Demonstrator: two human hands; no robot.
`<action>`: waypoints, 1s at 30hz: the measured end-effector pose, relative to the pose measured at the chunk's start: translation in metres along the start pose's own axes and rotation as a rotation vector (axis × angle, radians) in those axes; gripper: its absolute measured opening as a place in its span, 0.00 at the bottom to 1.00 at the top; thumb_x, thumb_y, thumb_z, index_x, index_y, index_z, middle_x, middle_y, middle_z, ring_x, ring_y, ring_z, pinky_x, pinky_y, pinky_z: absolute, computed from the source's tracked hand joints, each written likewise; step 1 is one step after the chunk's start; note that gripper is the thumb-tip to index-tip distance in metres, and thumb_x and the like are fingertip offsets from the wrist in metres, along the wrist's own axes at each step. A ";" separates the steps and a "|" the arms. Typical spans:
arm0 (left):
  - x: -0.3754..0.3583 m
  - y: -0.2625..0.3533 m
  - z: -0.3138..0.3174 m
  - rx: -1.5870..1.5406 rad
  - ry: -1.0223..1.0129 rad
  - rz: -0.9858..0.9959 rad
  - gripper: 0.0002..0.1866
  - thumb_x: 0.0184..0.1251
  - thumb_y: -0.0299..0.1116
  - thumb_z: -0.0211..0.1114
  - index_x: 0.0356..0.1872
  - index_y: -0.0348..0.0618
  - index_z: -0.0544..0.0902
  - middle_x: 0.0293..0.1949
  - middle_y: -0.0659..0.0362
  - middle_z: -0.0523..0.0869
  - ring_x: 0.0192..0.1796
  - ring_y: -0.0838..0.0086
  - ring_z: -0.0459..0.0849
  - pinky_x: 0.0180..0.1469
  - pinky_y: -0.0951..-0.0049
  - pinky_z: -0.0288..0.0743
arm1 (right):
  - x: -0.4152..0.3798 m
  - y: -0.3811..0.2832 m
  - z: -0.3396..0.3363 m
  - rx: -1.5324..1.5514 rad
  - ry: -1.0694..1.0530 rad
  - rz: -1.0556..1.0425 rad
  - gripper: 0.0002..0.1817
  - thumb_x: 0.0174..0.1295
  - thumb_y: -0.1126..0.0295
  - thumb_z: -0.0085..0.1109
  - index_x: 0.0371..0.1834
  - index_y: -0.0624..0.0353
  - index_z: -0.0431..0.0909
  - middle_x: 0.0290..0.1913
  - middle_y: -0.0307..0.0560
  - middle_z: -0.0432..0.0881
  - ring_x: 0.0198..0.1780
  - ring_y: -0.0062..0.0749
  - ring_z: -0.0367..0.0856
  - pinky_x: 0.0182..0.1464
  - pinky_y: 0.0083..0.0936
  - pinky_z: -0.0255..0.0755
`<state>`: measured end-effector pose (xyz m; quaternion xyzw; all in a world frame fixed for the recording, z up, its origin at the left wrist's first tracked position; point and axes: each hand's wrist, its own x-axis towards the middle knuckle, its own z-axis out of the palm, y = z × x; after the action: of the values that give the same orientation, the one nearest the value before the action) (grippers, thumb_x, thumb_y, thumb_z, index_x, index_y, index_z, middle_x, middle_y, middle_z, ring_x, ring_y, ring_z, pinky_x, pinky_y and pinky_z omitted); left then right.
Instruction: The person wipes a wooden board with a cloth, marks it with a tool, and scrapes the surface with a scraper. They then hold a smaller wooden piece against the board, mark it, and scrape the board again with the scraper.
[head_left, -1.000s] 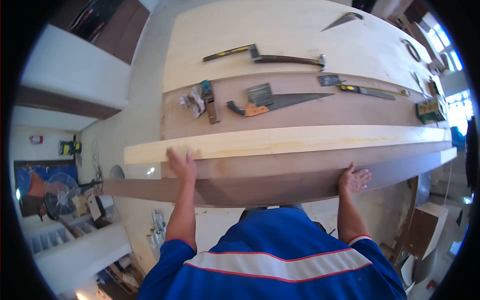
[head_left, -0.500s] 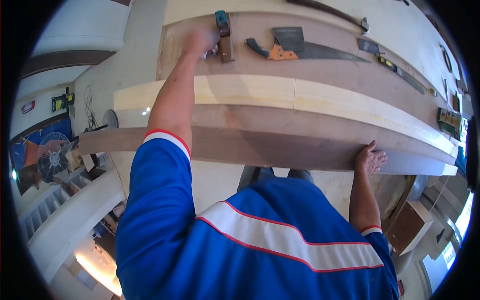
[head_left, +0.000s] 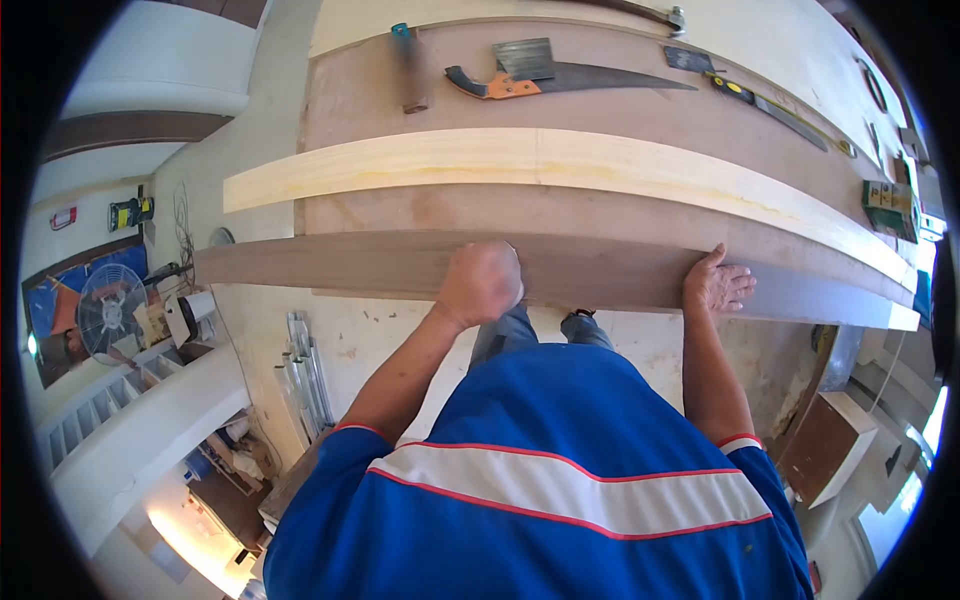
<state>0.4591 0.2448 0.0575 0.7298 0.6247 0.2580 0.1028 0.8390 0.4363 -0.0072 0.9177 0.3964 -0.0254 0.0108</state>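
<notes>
A long brown board [head_left: 610, 268] runs across the near side of the work surface. My left hand [head_left: 475, 282], smeared by motion, is closed against the board's middle. A thin pale edge of something shows at its fingers, too blurred to name. Further right, my right hand [head_left: 718, 286] lies flat on the same board, fingers spread and holding nothing. Behind the board lies a long pale wood strip [head_left: 420, 160]. Beyond it are a handsaw [head_left: 600, 78] with an orange and black handle, a flat dark blade [head_left: 524, 60] and a blurred wooden hand plane [head_left: 410, 70].
A hammer [head_left: 677, 20] lies at the far edge. Towards the right are a yellow and black tool [head_left: 735, 90] and a green box [head_left: 890, 208]. A fan [head_left: 110, 308] stands at left, with metal lengths [head_left: 305, 370] on the floor nearby.
My left hand has come back from beside the hand plane to the brown board's middle. The whitish thing beside the plane is gone from there. My right hand stays flat on the board.
</notes>
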 end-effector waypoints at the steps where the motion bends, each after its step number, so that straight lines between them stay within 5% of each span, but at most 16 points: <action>1: 0.003 0.010 0.011 0.006 -0.034 0.026 0.10 0.55 0.30 0.71 0.38 0.46 0.83 0.47 0.53 0.83 0.46 0.56 0.84 0.50 0.58 0.79 | 0.000 0.004 0.000 0.008 0.017 -0.021 0.51 0.74 0.29 0.29 0.85 0.63 0.50 0.87 0.60 0.44 0.88 0.52 0.39 0.82 0.56 0.41; 4: 0.026 0.029 0.040 0.068 0.051 0.118 0.09 0.59 0.33 0.71 0.37 0.45 0.80 0.43 0.54 0.83 0.40 0.58 0.85 0.44 0.60 0.80 | 0.003 0.010 0.002 0.045 0.044 -0.070 0.47 0.76 0.33 0.33 0.83 0.64 0.54 0.85 0.61 0.49 0.87 0.53 0.43 0.81 0.57 0.45; 7: 0.047 0.045 0.062 0.136 -0.075 0.269 0.08 0.64 0.34 0.69 0.34 0.44 0.79 0.38 0.54 0.82 0.34 0.61 0.85 0.36 0.63 0.80 | 0.016 0.016 -0.014 0.062 0.009 -0.107 0.40 0.78 0.39 0.38 0.79 0.63 0.62 0.82 0.59 0.57 0.84 0.53 0.51 0.79 0.58 0.50; 16: 0.177 0.154 0.181 0.138 -0.124 0.575 0.08 0.67 0.34 0.65 0.30 0.45 0.78 0.28 0.56 0.79 0.26 0.65 0.85 0.23 0.62 0.79 | 0.040 0.021 -0.003 0.083 0.110 -0.072 0.39 0.79 0.44 0.38 0.83 0.60 0.55 0.86 0.54 0.51 0.87 0.49 0.43 0.82 0.57 0.41; 23: 0.094 0.024 0.066 0.179 -0.192 0.614 0.08 0.64 0.31 0.67 0.29 0.45 0.76 0.27 0.57 0.78 0.24 0.66 0.83 0.23 0.65 0.78 | 0.039 0.020 -0.008 0.112 0.166 -0.076 0.38 0.77 0.46 0.44 0.81 0.62 0.59 0.84 0.57 0.56 0.86 0.52 0.47 0.82 0.58 0.42; 26: 0.099 0.022 0.068 0.229 -0.292 0.675 0.07 0.63 0.31 0.69 0.31 0.45 0.78 0.27 0.57 0.79 0.24 0.67 0.83 0.24 0.66 0.78 | 0.038 0.019 -0.010 0.115 0.179 -0.062 0.38 0.76 0.46 0.45 0.81 0.61 0.59 0.84 0.57 0.56 0.86 0.51 0.48 0.82 0.57 0.43; 30: 0.155 0.102 0.142 0.147 -0.225 0.707 0.16 0.68 0.31 0.61 0.54 0.35 0.79 0.28 0.57 0.80 0.25 0.68 0.85 0.24 0.66 0.79 | 0.036 0.023 -0.005 0.116 0.181 -0.067 0.39 0.76 0.45 0.46 0.81 0.61 0.60 0.84 0.56 0.56 0.86 0.51 0.48 0.82 0.58 0.43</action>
<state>0.6314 0.3983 0.0242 0.9296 0.3359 0.1502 0.0227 0.8806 0.4471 -0.0044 0.9016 0.4240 0.0342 -0.0790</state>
